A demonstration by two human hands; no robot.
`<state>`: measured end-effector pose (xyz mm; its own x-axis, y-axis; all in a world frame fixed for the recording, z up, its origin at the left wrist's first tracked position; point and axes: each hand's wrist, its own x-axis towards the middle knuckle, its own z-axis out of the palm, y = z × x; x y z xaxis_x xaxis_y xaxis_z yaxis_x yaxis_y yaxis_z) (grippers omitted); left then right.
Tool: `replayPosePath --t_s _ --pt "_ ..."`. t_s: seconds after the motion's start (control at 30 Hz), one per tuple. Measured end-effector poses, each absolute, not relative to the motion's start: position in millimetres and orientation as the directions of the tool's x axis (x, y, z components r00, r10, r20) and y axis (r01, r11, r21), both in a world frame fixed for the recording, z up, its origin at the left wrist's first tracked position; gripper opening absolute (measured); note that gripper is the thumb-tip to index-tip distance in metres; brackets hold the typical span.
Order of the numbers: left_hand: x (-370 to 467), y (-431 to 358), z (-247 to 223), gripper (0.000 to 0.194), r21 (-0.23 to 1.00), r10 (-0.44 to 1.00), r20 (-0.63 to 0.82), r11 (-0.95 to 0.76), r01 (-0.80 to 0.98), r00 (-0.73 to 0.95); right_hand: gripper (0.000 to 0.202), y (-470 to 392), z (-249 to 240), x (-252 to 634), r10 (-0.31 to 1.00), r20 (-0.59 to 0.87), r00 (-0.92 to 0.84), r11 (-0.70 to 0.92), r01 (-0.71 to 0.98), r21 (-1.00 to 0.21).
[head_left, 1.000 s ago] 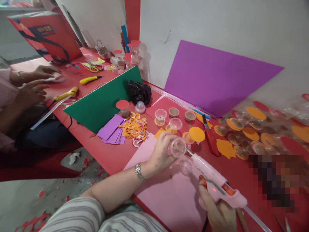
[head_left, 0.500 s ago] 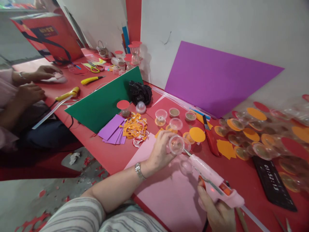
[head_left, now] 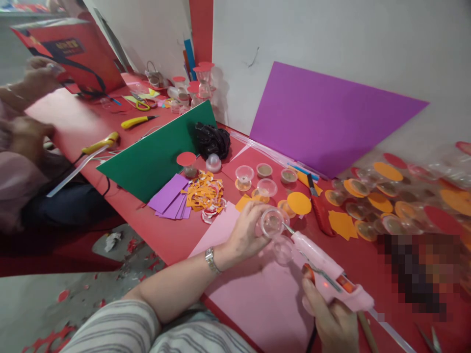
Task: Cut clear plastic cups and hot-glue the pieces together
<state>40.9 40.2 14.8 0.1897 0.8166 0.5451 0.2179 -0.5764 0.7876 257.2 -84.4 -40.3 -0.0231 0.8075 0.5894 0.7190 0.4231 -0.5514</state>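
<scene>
Between its fingers, my left hand (head_left: 247, 234) grips a small clear plastic cup (head_left: 273, 223) above a pink sheet (head_left: 253, 294). My right hand (head_left: 333, 318) is wrapped round a pink glue gun (head_left: 327, 269) with a small red light on its side. The gun's metal nozzle points at the cup's right rim; whether it touches is hard to tell. Another clear cup (head_left: 283, 250) shows just below the held one. Behind my hands stand several clear cups, among them one at the back (head_left: 264, 170), and an orange paper disc (head_left: 299, 203).
Orange paper scraps (head_left: 206, 192) and purple cards (head_left: 169, 196) lie left of the pink sheet. A green board (head_left: 162, 152) divides the table. Red-handled cutter (head_left: 322, 215) and many disc-topped cups (head_left: 390, 196) are at right. Beyond the board, another person's hand (head_left: 40, 73) is raised.
The held cup has shifted slightly right and turned a little, with the glue gun close by it. The other person's hand has lifted from the table, up and left.
</scene>
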Motion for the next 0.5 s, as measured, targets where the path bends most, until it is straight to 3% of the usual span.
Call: replayPosePath --t_s 0.23,0.37,0.5 --pt "42.7 38.7 18.3 0.033 0.805 0.823 0.524 -0.562 0.19 0.218 0.009 -80.5 -23.5 247.7 0.855 0.509 0.098 0.309 0.691 -0.653" --pt "42.3 38.8 19.0 0.032 0.81 0.836 0.507 -0.545 0.215 0.21 0.012 -76.7 -12.8 238.2 0.888 0.434 0.152 0.273 0.585 -0.763" --pt "41.3 40.0 16.9 0.032 0.819 0.848 0.493 -0.528 0.226 0.193 0.011 -76.1 -6.8 231.8 0.863 0.457 0.215 0.25 0.605 -0.756"
